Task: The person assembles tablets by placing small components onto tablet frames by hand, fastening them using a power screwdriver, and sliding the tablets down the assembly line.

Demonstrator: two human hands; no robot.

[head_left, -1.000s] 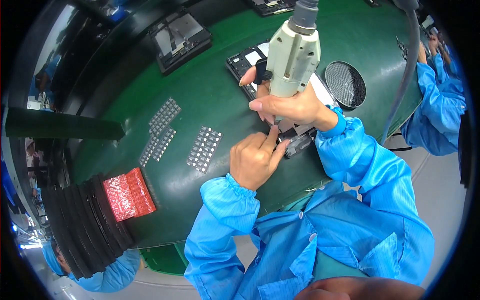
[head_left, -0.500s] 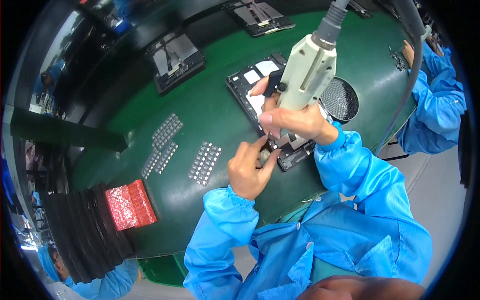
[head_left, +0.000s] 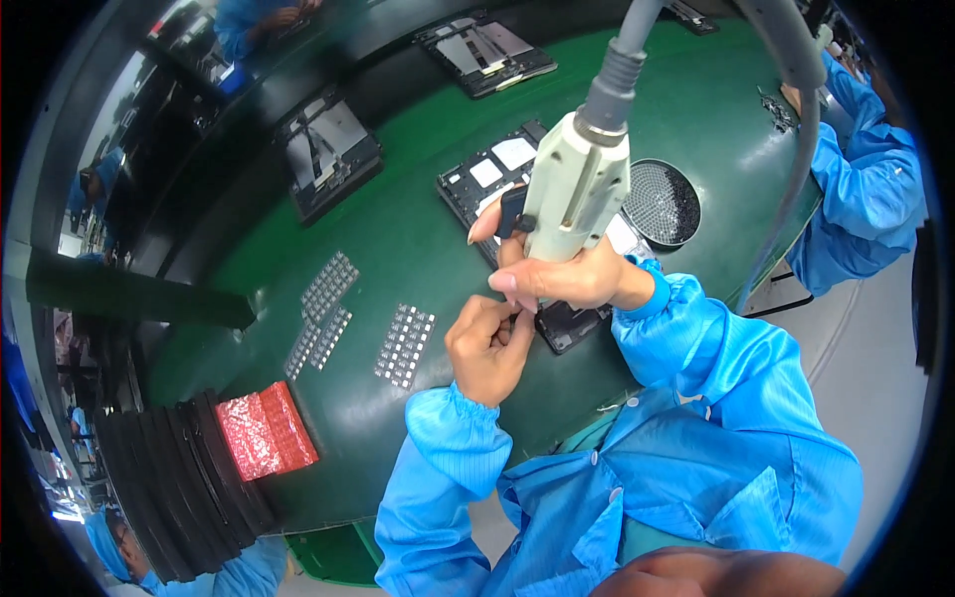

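Observation:
My right hand [head_left: 572,279] is wrapped round a pale electric screwdriver [head_left: 577,184] with a grey cable at its top and a black lever at its side. The tool's tip is hidden behind my fingers. Beneath it lies an opened black tablet-like device [head_left: 460,191] with white patches, partly covered by my right hand and the tool. Close to the tool's lower end, my left hand [head_left: 485,353] pinches with thumb and fingers at the device's near left edge; whatever they hold is hidden. A round dish [head_left: 662,204] with a dotted grey plate and small black screws stands just right of the screwdriver.
Sheets of small square parts [head_left: 405,345] lie on the green table to the left. A red bubble-wrap pack [head_left: 267,431] rests against black ribbed pieces [head_left: 184,478]. More opened devices [head_left: 331,154] stand at the back. A co-worker's blue sleeve [head_left: 865,194] is at the right.
The screwdriver and my right hand have shifted slightly left and down in view. My left fingers have closed together near the tool's lower end. The whole view has shifted a little.

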